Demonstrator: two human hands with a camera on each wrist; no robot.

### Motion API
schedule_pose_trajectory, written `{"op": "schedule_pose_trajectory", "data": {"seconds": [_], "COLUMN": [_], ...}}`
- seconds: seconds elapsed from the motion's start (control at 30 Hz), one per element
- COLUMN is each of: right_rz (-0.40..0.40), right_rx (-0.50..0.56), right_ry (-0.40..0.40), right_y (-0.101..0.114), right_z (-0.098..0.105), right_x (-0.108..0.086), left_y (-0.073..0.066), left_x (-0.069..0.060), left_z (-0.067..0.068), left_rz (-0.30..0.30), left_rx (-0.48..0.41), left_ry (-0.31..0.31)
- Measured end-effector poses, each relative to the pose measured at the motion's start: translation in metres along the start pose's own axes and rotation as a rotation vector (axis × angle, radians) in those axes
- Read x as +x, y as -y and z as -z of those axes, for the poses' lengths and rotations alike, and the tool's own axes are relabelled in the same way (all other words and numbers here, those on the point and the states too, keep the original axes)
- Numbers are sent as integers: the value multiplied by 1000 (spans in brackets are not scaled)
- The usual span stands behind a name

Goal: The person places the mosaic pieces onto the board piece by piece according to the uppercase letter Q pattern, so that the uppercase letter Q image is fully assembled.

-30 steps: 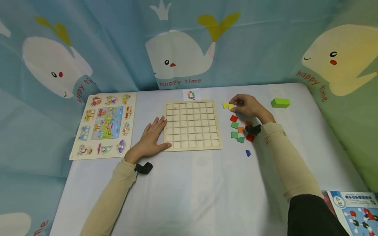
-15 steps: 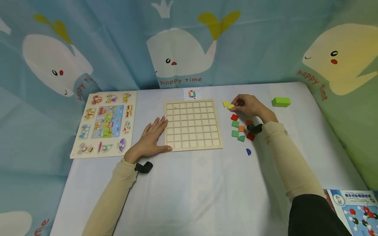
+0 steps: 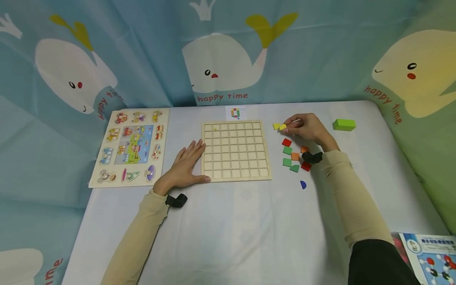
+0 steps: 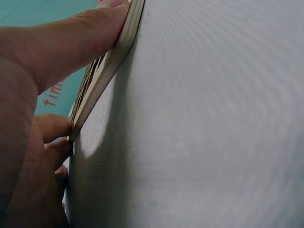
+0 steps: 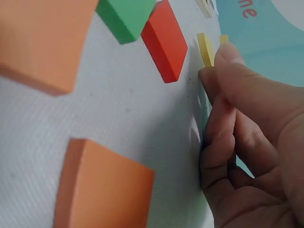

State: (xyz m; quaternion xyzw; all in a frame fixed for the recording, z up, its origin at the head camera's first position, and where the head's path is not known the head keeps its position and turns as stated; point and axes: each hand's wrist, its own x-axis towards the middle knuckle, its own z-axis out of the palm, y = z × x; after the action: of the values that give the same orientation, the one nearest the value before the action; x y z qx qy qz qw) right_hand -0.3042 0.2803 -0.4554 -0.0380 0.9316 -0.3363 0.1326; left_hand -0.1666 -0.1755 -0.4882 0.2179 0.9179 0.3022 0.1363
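In the head view my left hand rests with spread fingers at the left edge of a wooden grid board. The left wrist view shows its thumb against the board's rim. My right hand pinches a small yellow piece between thumb and fingers, right of the board's far corner. Beside it lies another yellow piece. Closer to me are a red piece, green pieces and orange pieces. In the right wrist view, fingers hide most of the pinched piece.
A picture card lies behind the board. On the left is a picture puzzle; a green block stands at the far right. A blue half-round piece lies nearer me. A book sits at the lower right.
The whole head view has shifted slightly. The yellow piece in my right hand has turned a little and looks flatter. My left hand has stayed at the board.
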Motion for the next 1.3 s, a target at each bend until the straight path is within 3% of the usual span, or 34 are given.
{"op": "schedule_pose_trajectory", "data": {"seconds": [0.47, 0.63, 0.77, 1.1, 1.3], "right_rz": [48, 53, 50, 117, 157], "right_rx": [212, 269, 327, 347, 369], "right_ry": [-84, -95, -79, -42, -24], "right_y": [2, 12, 20, 43, 55], "right_z": [-3, -6, -9, -25, -39], "right_x": [-5, -7, -7, -2, 3], "left_y": [2, 3, 4, 8, 14], "left_x": [1, 0, 0, 13, 18], "left_z": [-2, 2, 1, 2, 4], "left_rz": [-13, -27, -28, 22, 27], "left_rx": [-5, -56, -106, -83, -128], "left_ry": [-9, -17, -79, -274, -305]}}
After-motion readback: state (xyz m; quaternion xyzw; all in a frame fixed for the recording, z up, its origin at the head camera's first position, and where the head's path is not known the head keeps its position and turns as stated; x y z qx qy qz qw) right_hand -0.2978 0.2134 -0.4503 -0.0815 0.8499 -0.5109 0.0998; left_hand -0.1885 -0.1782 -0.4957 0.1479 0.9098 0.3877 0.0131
